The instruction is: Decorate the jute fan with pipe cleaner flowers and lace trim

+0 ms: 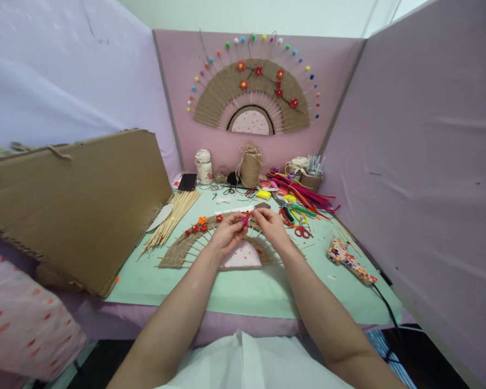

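At the frame's centre, your left hand (228,233) grasps a magenta piece (245,221); your right hand's (272,224) fingers pinch beside it, contents unclear. One fan (172,255) on the table (162,287) looks part-decorated: one orange flower (202,220), four red flowers (203,228) leftward; its right is partly hidden.

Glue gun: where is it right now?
In the head view, the glue gun lies on the right side of the green table, right of the red-handled scissors, its black cord running off the near edge.
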Tool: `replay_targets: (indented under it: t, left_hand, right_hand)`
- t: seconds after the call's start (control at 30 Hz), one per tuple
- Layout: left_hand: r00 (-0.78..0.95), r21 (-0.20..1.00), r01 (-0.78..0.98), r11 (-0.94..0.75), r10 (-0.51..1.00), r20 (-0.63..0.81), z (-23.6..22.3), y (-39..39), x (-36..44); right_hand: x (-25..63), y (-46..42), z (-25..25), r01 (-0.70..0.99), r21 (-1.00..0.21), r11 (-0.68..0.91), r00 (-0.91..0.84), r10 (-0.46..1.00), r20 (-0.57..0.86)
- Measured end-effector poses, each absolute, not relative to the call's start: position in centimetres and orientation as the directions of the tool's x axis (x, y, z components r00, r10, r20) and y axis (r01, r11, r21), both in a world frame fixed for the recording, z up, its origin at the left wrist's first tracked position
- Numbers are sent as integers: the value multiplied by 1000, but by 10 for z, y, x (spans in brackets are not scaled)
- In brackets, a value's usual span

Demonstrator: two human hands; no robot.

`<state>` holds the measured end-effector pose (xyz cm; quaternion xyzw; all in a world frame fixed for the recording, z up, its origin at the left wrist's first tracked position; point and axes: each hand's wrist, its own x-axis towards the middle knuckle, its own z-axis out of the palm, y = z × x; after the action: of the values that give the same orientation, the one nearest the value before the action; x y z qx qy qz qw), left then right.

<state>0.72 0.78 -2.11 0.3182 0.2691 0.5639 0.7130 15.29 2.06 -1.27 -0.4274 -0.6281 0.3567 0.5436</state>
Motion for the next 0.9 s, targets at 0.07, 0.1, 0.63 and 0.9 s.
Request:
replay_targets:
  t: [0.07, 0.1, 0.63, 0.9]
  left_hand:
    - [197, 775, -618, 131, 980, -9, -21, 8, 8]
    - [186, 780, -614, 123, 982, -9, -21, 8, 8]
    - [145, 931, -333, -150, 967, 207, -17, -11, 28]
    - [252, 945, -249, -211, 928, 273, -16, -17, 33]
  right_hand:
    - [158, 13, -4, 232, -871, 432, -16, 897, 441]
    - [163, 7, 1, 295, -836, 462, -17, 878, 479]
    - [264, -70, 8, 594, -666, 451, -11, 833, 554]
    - [196, -31, -16, 465, -696, 547, -80, 809, 582]
